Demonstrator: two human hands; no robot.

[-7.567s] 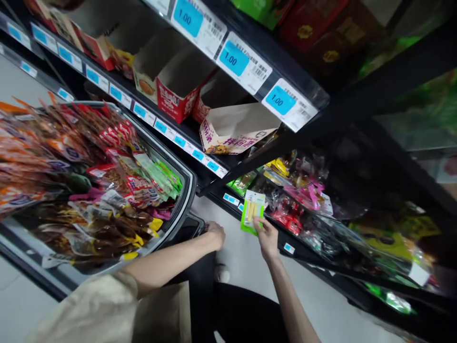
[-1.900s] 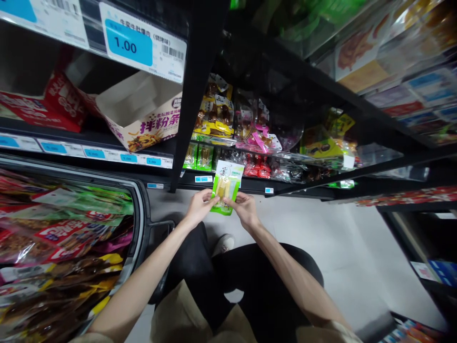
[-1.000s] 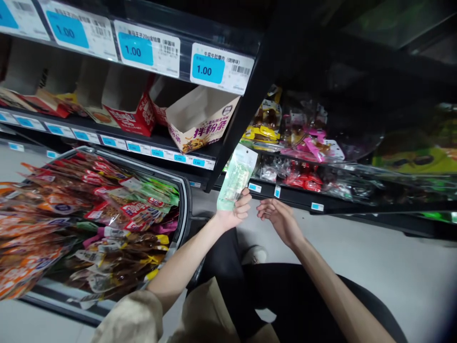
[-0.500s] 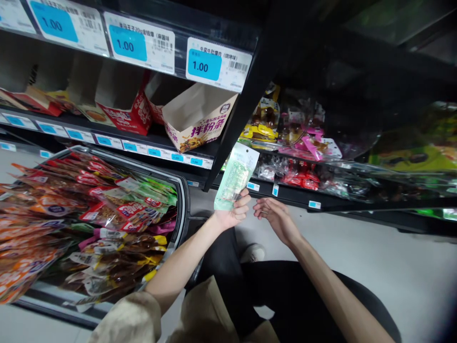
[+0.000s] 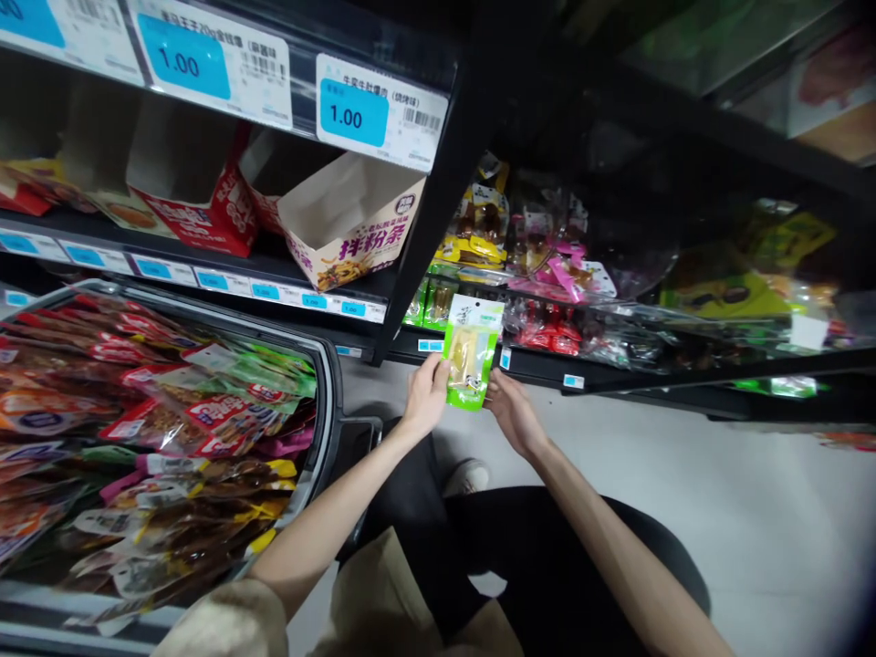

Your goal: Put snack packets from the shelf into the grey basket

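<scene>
A green and white snack packet (image 5: 472, 354), with a clear window over pale yellow food, is held upright in front of me with its printed face towards me. My left hand (image 5: 428, 392) pinches its left edge. On the other side, my right hand (image 5: 512, 409) has its fingers closed at the packet's lower right edge. Behind the packet, the low shelf holds similar green packets (image 5: 438, 301).
At left stands a grey crate (image 5: 332, 374) full of bagged snacks. Above it, a shelf holds open cardboard boxes, among them a noodle box (image 5: 356, 224). A black shelf post (image 5: 428, 219) divides the racks. More bagged snacks (image 5: 479, 224) fill the right shelves.
The packet has turned from its pale back to its green front. My right hand has come up to its right edge, and my left hand now grips the left edge. The view has shifted slightly right.
</scene>
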